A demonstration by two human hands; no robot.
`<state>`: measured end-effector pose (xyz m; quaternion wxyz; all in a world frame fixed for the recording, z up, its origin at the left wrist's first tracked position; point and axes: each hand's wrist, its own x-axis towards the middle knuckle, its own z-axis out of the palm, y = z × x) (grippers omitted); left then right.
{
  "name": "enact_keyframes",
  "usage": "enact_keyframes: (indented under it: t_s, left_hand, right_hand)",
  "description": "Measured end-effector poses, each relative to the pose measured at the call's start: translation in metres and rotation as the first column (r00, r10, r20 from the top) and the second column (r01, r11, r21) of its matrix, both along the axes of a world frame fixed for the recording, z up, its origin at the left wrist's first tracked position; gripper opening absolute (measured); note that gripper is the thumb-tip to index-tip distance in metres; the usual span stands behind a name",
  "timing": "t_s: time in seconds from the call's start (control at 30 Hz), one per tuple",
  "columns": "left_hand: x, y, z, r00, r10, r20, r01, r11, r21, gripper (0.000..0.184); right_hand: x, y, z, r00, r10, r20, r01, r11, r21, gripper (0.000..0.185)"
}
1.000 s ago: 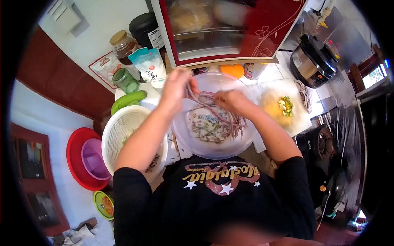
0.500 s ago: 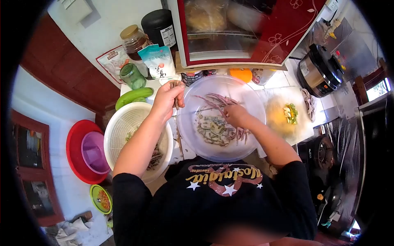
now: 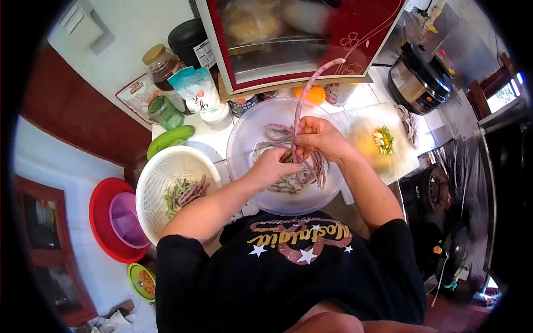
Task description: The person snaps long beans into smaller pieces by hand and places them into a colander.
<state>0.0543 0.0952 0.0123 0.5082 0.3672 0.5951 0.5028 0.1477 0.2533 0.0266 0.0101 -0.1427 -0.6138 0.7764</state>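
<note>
One long purplish bean (image 3: pixel 304 94) stands upright over the clear plastic basin (image 3: pixel 239 130), its tip curving to the right. My right hand (image 3: pixel 323 140) pinches it partway down. Just below and to the left, my left hand (image 3: pixel 272 167) has its fingers closed around the bean's lower end. Beneath both hands, more long beans (image 3: pixel 317 169) and short broken pieces lie in the basin, partly covered by my fingers. Left of the basin, a white colander (image 3: pixel 149 166) holds snapped bean pieces (image 3: pixel 186 194), some green and some purplish; my left forearm overlaps its right side.
A cutting board (image 3: pixel 397 158) with chopped scallion and garlic (image 3: pixel 384 140) lies to the right, before a pressure cooker (image 3: pixel 419 80). Behind the basin stands a red cabinet (image 3: pixel 355 39). Jars, a green glass (image 3: pixel 165 112) and a green gourd (image 3: pixel 169 141) are at back left.
My left hand has come from above the colander's side down into the basin area. My right hand has lifted a single bean, and both hands now grip it. The view has shifted slightly.
</note>
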Motion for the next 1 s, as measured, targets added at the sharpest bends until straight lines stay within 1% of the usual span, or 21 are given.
enact_keyframes:
  t_s: [0.07, 0.13, 0.17, 0.2, 0.23, 0.27, 0.3, 0.33, 0.37, 0.4, 0.43, 0.47, 0.5, 0.57, 0.63, 0.67, 0.7, 0.73, 0.87, 0.93, 1.0]
  left_hand:
    - [0.004, -0.005, 0.0, 0.999, 0.042, -0.007, -0.042, 0.999, 0.017, 0.013]
    - [0.002, -0.017, 0.003, 0.984, 0.088, 0.153, -0.075, 0.993, -0.086, 0.013]
    - [-0.003, -0.023, 0.005, 0.984, 0.093, 0.151, -0.08, 0.993, -0.089, 0.013]
    - [-0.009, -0.032, 0.009, 0.933, 0.1, 0.345, -0.062, 0.991, -0.119, 0.013]
    - [-0.014, -0.039, 0.011, 0.844, 0.112, 0.525, -0.041, 0.989, -0.145, 0.013]
    - [-0.02, -0.043, 0.011, 0.84, 0.092, 0.535, -0.031, 0.992, -0.122, 0.013]
    - [-0.024, -0.046, 0.01, 0.84, 0.1, 0.534, -0.039, 0.991, -0.124, 0.013]
    - [-0.027, -0.047, 0.008, 0.826, 0.102, 0.555, -0.047, 0.992, -0.113, 0.012]
    - [-0.03, -0.048, 0.008, 0.812, 0.103, 0.575, -0.054, 0.993, -0.1, 0.012]
    - [-0.031, -0.049, 0.009, 0.806, 0.11, 0.581, -0.059, 0.993, -0.106, 0.012]
    - [-0.031, -0.049, 0.009, 0.807, 0.118, 0.579, -0.066, 0.992, -0.109, 0.012]
    - [-0.031, -0.047, 0.008, 0.806, 0.137, 0.577, -0.088, 0.99, -0.112, 0.012]
    - [-0.03, -0.046, 0.007, 0.804, 0.152, 0.575, -0.107, 0.988, -0.112, 0.011]
    - [-0.028, -0.044, 0.008, 0.805, 0.162, 0.571, -0.12, 0.987, -0.111, 0.01]
    - [-0.025, -0.042, 0.007, 0.806, 0.169, 0.567, -0.129, 0.986, -0.11, 0.01]
    - [-0.023, -0.04, 0.005, 0.808, 0.185, 0.56, -0.154, 0.983, -0.103, 0.01]
    - [-0.022, -0.038, 0.004, 0.809, 0.201, 0.553, -0.178, 0.979, -0.095, 0.011]
    - [-0.019, -0.037, 0.002, 0.81, 0.197, 0.553, -0.175, 0.98, -0.093, 0.011]
    - [-0.009, -0.03, -0.001, 0.859, 0.243, 0.45, -0.239, 0.969, -0.066, 0.012]
    - [-0.006, -0.028, -0.001, 0.867, 0.256, 0.428, -0.258, 0.965, -0.055, 0.012]
    - [-0.007, -0.029, -0.003, 0.861, 0.259, 0.438, -0.26, 0.964, -0.059, 0.01]
  right_hand:
    - [0.001, -0.002, 0.001, 0.999, -0.024, -0.037, 0.023, 1.0, -0.008, 0.006]
    - [0.006, -0.004, 0.004, 0.985, 0.024, 0.173, -0.059, 0.978, 0.199, 0.012]
    - [0.009, -0.005, -0.004, 0.985, 0.03, 0.171, -0.064, 0.978, 0.196, 0.012]
    - [0.013, -0.005, -0.019, 0.983, 0.0, 0.184, -0.148, 0.592, 0.792, 0.014]
    - [0.017, -0.004, -0.034, 0.985, -0.028, 0.171, -0.173, -0.097, 0.98, 0.018]
    - [0.022, -0.002, -0.044, 0.995, 0.045, 0.086, -0.081, -0.089, 0.993, 0.017]
    - [0.022, -0.007, -0.041, 0.995, 0.053, 0.084, -0.079, -0.087, 0.993, 0.017]
    - [0.023, -0.012, -0.035, 0.996, 0.085, 0.035, -0.054, 0.235, 0.971, 0.018]
    - [0.024, -0.018, -0.027, 0.995, 0.1, -0.02, -0.037, 0.532, 0.846, 0.019]
    - [0.025, -0.023, -0.016, 0.994, 0.107, -0.024, -0.037, 0.533, 0.846, 0.019]
    - [0.026, -0.03, -0.004, 0.987, 0.118, 0.105, -0.158, 0.783, 0.602, 0.019]
    - [0.029, -0.037, 0.003, 0.959, 0.171, 0.224, -0.23, 0.934, 0.272, 0.018]
    - [0.032, -0.043, 0.005, 0.959, 0.175, 0.225, -0.234, 0.934, 0.271, 0.018]
    - [0.04, -0.057, 0.006, 0.948, 0.275, 0.161, -0.312, 0.905, 0.291, 0.018]
    - [0.045, -0.071, 0.005, 0.96, 0.236, 0.154, -0.274, 0.906, 0.323, 0.017]
    - [0.047, -0.074, 0.001, 0.984, 0.161, 0.07, -0.174, 0.837, 0.519, 0.017]
    - [0.048, -0.077, -0.002, 0.994, 0.104, -0.029, -0.056, 0.727, 0.685, 0.017]
    - [0.048, -0.081, 0.001, 0.999, 0.038, -0.035, -0.006, 0.761, 0.649, 0.017]
    - [0.048, -0.079, -0.004, 0.998, -0.029, 0.049, -0.01, 0.758, 0.652, 0.022]
    - [0.047, -0.081, -0.004, 0.999, -0.041, -0.027, 0.048, 0.681, 0.73, 0.019]
    - [0.045, -0.083, -0.009, 0.997, -0.048, -0.065, 0.081, 0.653, 0.753, 0.015]
